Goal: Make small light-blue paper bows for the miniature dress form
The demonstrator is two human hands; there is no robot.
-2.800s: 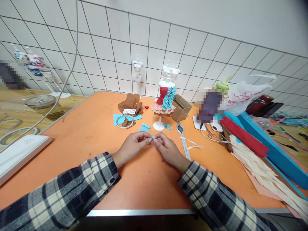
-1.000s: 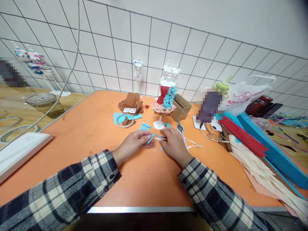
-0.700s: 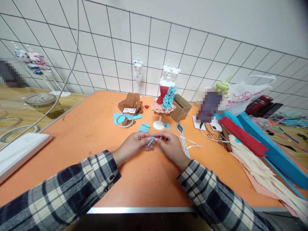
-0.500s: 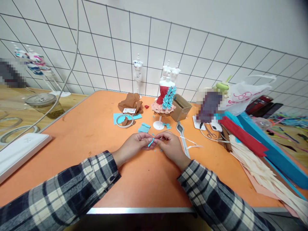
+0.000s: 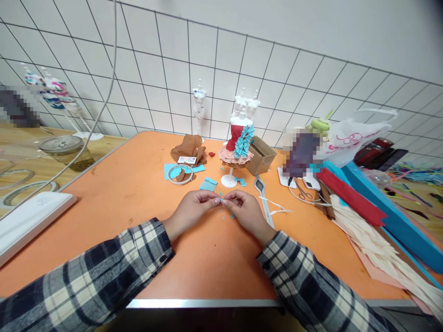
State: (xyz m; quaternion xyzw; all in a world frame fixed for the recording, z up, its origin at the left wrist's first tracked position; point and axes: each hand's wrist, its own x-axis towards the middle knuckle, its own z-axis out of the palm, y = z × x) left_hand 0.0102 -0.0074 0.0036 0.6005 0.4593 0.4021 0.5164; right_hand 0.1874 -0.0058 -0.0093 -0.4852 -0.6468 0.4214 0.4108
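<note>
My left hand [image 5: 194,208] and my right hand [image 5: 246,211] meet above the table, thumbs and fingertips pinched together. Between them is a small piece of light blue paper [image 5: 222,200], mostly hidden by the fingers. Tiny blue scraps lie beneath the hands. Just beyond stands a miniature dress form [image 5: 236,136] in a red bodice with blue ruffles and a pink-and-brown skirt. Near its white base are a stack of blue paper pieces [image 5: 208,185] and a blue pleated piece [image 5: 241,182].
A tape roll [image 5: 169,175], crumpled brown paper [image 5: 187,147] and a cardboard box [image 5: 266,159] stand farther back. To the right lie scissors [image 5: 304,193], a white strip and long crepe paper rolls [image 5: 356,196]. A white power bank [image 5: 38,216] is at the left.
The blue piece stuck out below my fingertips before; now only a bit shows between them. My hands stay nearly in place, and the view has shifted slightly.
</note>
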